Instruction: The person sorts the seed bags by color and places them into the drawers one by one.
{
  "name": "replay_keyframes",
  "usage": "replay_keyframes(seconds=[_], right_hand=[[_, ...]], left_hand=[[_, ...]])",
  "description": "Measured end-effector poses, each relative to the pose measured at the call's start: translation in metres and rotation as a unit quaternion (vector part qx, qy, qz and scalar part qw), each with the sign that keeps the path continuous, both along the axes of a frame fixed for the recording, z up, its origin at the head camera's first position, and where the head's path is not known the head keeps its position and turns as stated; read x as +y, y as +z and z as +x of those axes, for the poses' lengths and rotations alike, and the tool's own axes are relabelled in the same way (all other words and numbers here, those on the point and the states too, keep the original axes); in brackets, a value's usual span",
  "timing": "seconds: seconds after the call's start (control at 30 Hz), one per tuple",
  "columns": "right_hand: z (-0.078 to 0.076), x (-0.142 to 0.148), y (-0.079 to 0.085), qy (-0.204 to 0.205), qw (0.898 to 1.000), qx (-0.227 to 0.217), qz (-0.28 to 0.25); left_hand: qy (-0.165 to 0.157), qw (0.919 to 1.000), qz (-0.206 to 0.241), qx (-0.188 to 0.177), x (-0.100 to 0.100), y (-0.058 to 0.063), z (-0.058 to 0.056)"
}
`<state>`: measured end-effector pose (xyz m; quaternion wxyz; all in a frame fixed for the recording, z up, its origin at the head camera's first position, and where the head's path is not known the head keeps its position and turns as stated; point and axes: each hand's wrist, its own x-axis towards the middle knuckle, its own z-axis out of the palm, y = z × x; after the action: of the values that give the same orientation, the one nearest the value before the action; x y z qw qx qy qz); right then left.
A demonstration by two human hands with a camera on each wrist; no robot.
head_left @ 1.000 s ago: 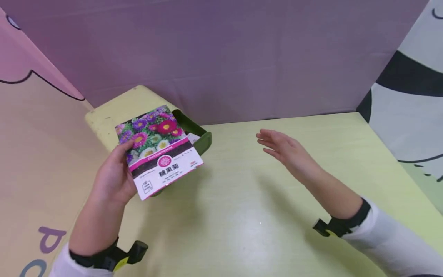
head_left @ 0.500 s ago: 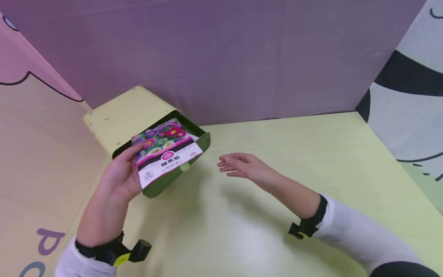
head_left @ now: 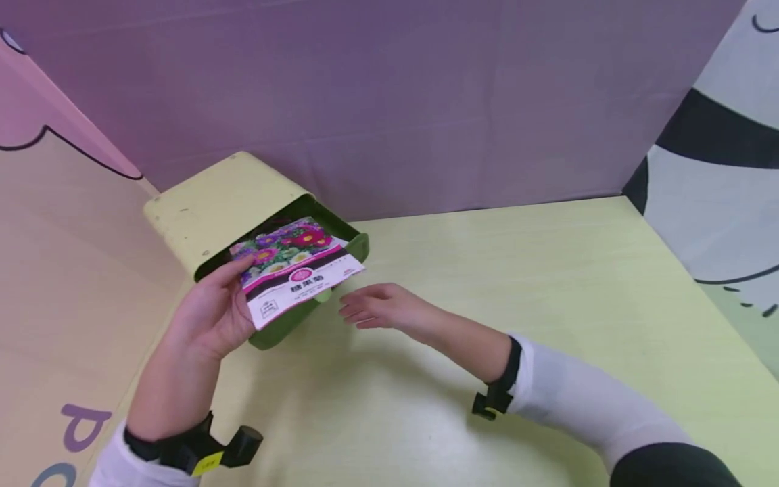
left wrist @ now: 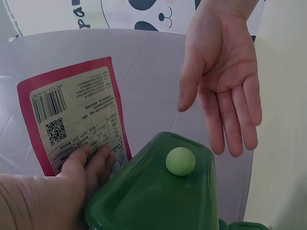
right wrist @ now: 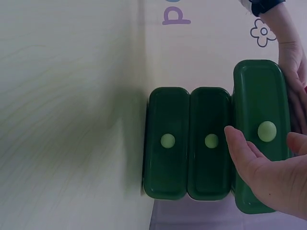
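My left hand (head_left: 209, 314) pinches a flower seed packet (head_left: 301, 270) between thumb and fingers, over the pulled-out top drawer (head_left: 280, 329) of a small cabinet. Purple, pink and white flowers cover the packet's front; its back, with a barcode, shows in the left wrist view. The green drawer front carries a round pale green knob (left wrist: 180, 161). My right hand (head_left: 383, 308) holds nothing, its fingers extended just right of the drawer front. Most of the drawer's inside is hidden under the packet.
The cream cabinet (head_left: 225, 203) stands in the back left corner of the pale yellow table (head_left: 517, 284), against a purple backdrop (head_left: 389, 108). Two closed drawers (right wrist: 168, 177) sit below the pulled-out one. Printed panels flank both sides.
My left hand has brought the packet down to the drawer and tilted it flatter. The right hand has come leftward across the table, close to the drawer front.
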<state>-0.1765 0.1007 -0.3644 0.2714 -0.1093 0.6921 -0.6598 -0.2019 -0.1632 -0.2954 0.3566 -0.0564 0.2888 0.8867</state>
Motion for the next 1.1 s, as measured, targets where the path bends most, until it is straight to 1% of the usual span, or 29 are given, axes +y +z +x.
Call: replay_keyframes(seconds=[0.13, 0.23, 0.4, 0.53, 0.77, 0.87, 1.0, 1.1], right_hand=[[-0.002, -0.008, -0.002, 0.005, 1.000, -0.006, -0.012], [-0.004, -0.014, -0.001, 0.001, 1.000, -0.011, -0.022], [-0.009, -0.025, 0.003, -0.019, 0.998, -0.043, -0.049], [-0.013, -0.031, 0.005, -0.030, 0.995, -0.067, -0.063], [-0.015, -0.034, 0.005, -0.037, 0.994, -0.076, -0.066], [-0.015, -0.034, 0.005, -0.037, 0.994, -0.074, -0.065], [-0.015, -0.034, 0.005, -0.039, 0.995, -0.073, -0.063], [-0.015, -0.035, 0.005, -0.044, 0.994, -0.076, -0.061]], left_hand=[[0.003, 0.9992, 0.040, -0.003, -0.002, -0.003, -0.004], [0.012, 0.9987, 0.049, -0.011, -0.005, -0.006, -0.010], [0.041, 0.9972, 0.045, -0.044, -0.007, -0.011, -0.023], [0.070, 0.9941, 0.036, -0.075, -0.007, -0.015, -0.033], [0.109, 0.9862, 0.023, -0.122, -0.003, -0.015, -0.047], [0.134, 0.9799, 0.035, -0.144, -0.002, -0.015, -0.051], [0.158, 0.9743, 0.045, -0.154, -0.001, -0.016, -0.055], [0.160, 0.9752, 0.043, -0.147, 0.001, -0.018, -0.058]])
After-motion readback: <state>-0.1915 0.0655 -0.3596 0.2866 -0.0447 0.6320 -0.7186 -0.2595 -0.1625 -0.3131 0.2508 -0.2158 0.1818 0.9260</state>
